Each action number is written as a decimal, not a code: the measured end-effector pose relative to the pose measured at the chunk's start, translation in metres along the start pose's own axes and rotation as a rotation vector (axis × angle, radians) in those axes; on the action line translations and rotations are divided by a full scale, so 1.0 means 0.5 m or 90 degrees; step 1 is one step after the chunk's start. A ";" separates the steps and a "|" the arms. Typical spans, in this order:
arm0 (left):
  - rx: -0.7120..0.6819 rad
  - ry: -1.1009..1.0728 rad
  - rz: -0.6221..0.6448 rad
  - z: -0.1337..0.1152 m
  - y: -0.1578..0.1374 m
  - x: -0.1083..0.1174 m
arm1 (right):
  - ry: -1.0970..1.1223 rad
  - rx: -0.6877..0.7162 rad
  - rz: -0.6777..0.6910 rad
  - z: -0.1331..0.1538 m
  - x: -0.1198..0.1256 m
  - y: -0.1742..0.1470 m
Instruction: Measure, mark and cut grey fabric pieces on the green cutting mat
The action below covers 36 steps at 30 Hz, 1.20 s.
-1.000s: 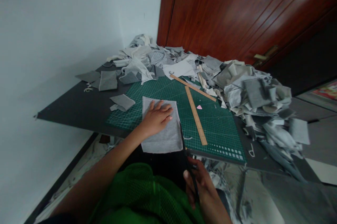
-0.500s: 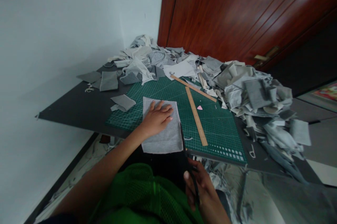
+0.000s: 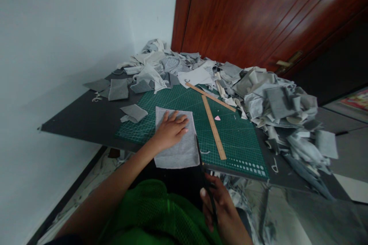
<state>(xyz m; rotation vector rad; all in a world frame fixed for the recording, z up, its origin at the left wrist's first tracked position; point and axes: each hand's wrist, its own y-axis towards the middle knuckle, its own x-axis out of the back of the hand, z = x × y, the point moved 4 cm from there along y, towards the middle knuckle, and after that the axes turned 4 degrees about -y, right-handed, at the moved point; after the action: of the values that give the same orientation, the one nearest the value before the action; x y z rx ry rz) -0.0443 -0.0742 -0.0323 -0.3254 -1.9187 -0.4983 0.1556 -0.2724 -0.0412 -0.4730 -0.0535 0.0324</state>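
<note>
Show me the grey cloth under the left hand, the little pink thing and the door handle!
Grey cloth [image 3: 178, 153]: head view, on its lower part.
Little pink thing [image 3: 217, 118]: head view, on its middle.
Door handle [image 3: 283, 63]: head view, on its lever.

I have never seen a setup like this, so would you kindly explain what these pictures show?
There is no machine here, only a person's two bare hands. Every picture comes from one camera worn on the head, looking forward and down.

The left hand lies flat, fingers spread, on a light grey rectangular piece of fabric. The right hand holds long dark scissors, with the blades along the fabric's right edge.

Underneath is a green gridded cutting mat on a dark flat table. Also on the mat are two pale wooden rulers and a small pink triangular piece. Grey and white cloth scraps are heaped behind and to the right.
</note>
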 end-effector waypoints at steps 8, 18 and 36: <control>0.002 -0.006 0.009 0.002 0.001 -0.004 | 0.009 0.005 0.007 0.003 -0.003 0.000; -0.007 -0.011 -0.001 -0.003 -0.001 0.000 | 0.105 -0.032 0.000 0.011 0.003 -0.002; -0.078 0.026 0.005 -0.029 -0.016 -0.004 | 0.141 -0.035 0.003 0.016 0.013 0.017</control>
<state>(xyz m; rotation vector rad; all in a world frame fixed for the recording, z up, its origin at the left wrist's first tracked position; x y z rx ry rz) -0.0352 -0.0884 -0.0307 -0.3992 -1.8503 -0.6135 0.1617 -0.2610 -0.0375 -0.5293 0.1644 -0.0174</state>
